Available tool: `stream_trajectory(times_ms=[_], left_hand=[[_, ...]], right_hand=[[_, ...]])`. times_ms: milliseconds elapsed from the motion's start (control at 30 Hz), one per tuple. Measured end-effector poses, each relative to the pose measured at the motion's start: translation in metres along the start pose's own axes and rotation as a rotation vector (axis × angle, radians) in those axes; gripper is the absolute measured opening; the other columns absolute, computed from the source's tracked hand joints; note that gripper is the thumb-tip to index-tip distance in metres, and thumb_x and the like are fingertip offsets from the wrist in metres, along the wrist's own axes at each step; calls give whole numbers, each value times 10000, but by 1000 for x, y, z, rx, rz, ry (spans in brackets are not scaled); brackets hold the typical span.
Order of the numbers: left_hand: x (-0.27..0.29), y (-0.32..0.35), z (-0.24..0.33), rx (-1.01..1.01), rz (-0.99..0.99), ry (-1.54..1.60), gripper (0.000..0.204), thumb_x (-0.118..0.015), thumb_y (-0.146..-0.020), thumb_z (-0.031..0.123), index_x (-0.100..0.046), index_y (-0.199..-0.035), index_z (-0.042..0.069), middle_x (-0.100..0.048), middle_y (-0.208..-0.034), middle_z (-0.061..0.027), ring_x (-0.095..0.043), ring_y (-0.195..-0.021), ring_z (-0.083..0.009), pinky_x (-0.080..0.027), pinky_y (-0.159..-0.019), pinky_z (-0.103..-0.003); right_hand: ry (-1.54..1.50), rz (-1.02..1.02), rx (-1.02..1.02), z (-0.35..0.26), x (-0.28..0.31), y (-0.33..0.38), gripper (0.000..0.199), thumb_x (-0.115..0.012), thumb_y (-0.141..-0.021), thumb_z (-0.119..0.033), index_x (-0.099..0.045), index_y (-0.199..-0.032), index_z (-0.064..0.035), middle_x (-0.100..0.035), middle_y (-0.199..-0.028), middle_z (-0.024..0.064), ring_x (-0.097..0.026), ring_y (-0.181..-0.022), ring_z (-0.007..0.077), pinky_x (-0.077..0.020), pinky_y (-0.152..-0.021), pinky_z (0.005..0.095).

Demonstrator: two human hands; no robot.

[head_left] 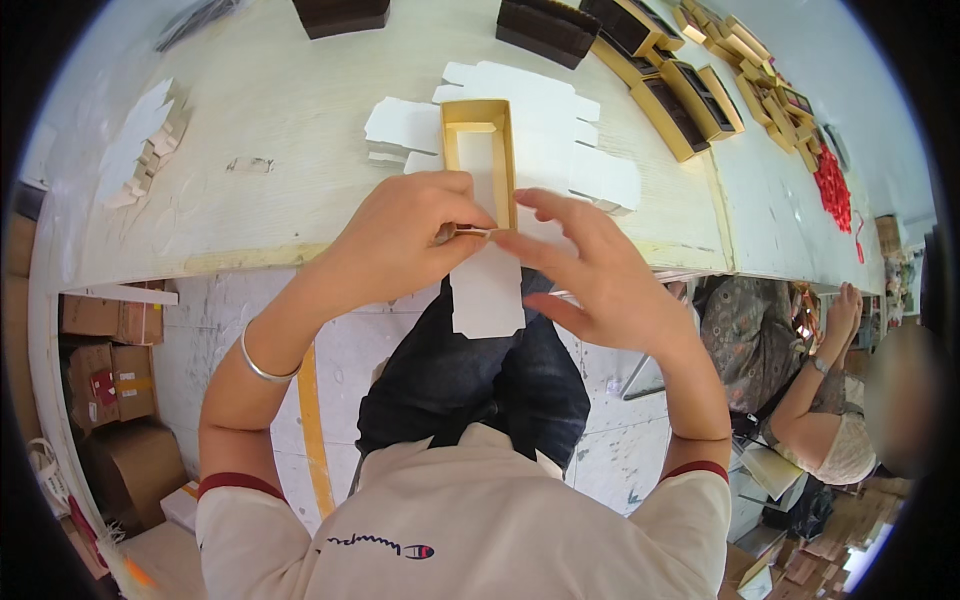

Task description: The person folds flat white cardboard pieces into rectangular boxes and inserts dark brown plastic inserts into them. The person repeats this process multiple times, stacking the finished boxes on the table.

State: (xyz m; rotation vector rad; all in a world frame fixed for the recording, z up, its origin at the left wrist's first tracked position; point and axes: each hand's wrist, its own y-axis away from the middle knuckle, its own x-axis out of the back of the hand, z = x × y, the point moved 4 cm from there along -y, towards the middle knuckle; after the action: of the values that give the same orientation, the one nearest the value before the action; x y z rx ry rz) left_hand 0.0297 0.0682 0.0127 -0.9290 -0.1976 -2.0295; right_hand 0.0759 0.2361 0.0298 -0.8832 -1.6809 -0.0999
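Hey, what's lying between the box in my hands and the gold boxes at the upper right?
In the head view, flat white cardboard pieces lie right of the box, then a strip of tabletop before the gold boxes.

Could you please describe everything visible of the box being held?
The open, partly folded box looks like card: oblong, gold-toned walls, pale floor. It points away, far end over white card pieces. A white flap extends from the near end, which the left hand pinches; the right hand touches the box's right side.
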Motion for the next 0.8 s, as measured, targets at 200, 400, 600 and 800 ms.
stream_trajectory(times_ms=[200,400,600,800], left_hand=[[1,1,-5,24,-87,223,251,-632,-862,225,-645,-1001,17,-568,-783,-62,-530,-701,-145,-435,-649,-258],[1,4,-6,19,47,295,307,-559,-917,256,-478,-1155,80,-619,-945,-112,-580,-704,-215,-467,-668,-304],[-4,8,-3,-107,334,165,224,-618,-867,144,-513,-1042,50,-572,-993,-96,-579,-712,-241,-472,-644,-309],[-17,17,1,-236,350,-222,128,-652,-816,117,-583,-855,17,-563,-858,-96,-560,-702,-261,-453,-602,-317]], right_hand=[[-78,275,47,25,-17,8,314,-723,-661,13,-612,-952,-34,-558,-1120,158,-563,-868,292,-455,-764,345],[-785,408,-347,37,-24,-8,502,-649,-778,89,-415,-1192,-73,-513,-996,81,-544,-734,125,-453,-644,236],[-165,304,-170,17,-22,-13,284,-674,-764,9,-557,-1018,-44,-506,-1067,142,-554,-726,218,-474,-647,290],[186,155,-77,8,-22,-21,204,-671,-738,-13,-630,-937,-25,-571,-909,99,-564,-745,261,-460,-640,353]])
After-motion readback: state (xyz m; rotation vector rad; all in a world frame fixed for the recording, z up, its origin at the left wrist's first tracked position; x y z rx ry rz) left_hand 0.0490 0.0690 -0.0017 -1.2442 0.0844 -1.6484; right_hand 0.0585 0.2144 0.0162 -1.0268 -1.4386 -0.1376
